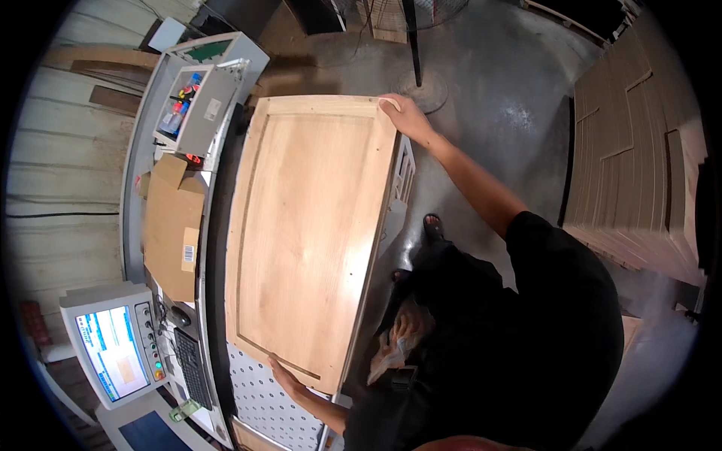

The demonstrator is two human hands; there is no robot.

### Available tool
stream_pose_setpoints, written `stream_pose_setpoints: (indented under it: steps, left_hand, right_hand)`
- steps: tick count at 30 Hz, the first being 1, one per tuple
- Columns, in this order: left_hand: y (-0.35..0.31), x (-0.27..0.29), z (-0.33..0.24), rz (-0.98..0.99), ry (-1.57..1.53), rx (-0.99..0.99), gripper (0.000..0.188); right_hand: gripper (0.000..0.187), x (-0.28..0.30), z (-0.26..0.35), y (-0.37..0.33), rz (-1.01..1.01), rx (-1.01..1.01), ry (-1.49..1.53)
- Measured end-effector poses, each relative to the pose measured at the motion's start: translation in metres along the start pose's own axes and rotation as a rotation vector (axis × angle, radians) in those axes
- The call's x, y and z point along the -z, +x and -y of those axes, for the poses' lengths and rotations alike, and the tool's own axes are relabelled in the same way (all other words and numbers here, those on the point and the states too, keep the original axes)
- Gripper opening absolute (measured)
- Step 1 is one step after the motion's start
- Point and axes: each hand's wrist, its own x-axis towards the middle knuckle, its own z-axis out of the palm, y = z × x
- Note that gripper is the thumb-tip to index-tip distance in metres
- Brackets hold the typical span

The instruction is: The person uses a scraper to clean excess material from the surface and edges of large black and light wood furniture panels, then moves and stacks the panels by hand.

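Observation:
A large light wooden panel (308,225), with a groove running inside its border, lies across a work table. My right hand (406,119) grips its upper right corner, thumb on the top face and the other fingers mostly hidden beneath. Down at the panel's lower edge, my left hand (284,377) holds the rim, with part of its grip out of sight. Beside that hand, a white surface with small dark marks (259,395) shows from under the panel.
Left of the panel stand a monitor console (116,349), a keyboard (192,368), a mouse (178,316), a brown cardboard piece (171,233) and a grey box of bottles (197,109). Stacked cardboard sheets (632,150) rise at the right. A black pole (414,45) stands on the floor beyond.

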Motion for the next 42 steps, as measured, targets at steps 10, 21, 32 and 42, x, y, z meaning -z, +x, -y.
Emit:
stream_pose_setpoints:
  steps: [10,21,32,42]
  left_hand:
    - [-0.007,-0.007,-0.016,-0.024,0.048,0.039,0.078]
    - [-0.02,-0.02,-0.027,0.049,0.033,-0.001,0.084]
    - [-0.032,-0.028,-0.033,-0.07,0.116,-0.01,0.087]
    - [-0.021,-0.019,-0.03,0.085,0.035,-0.021,0.083]
  right_hand:
    - [0.04,0.013,0.025,0.003,0.078,0.0,-0.101]
    - [0.041,0.019,0.026,0.002,0.062,0.002,-0.126]
    - [0.039,0.009,0.027,0.003,-0.054,0.014,-0.213]
    - [0.048,0.026,0.002,0.046,0.235,-0.05,-0.241]
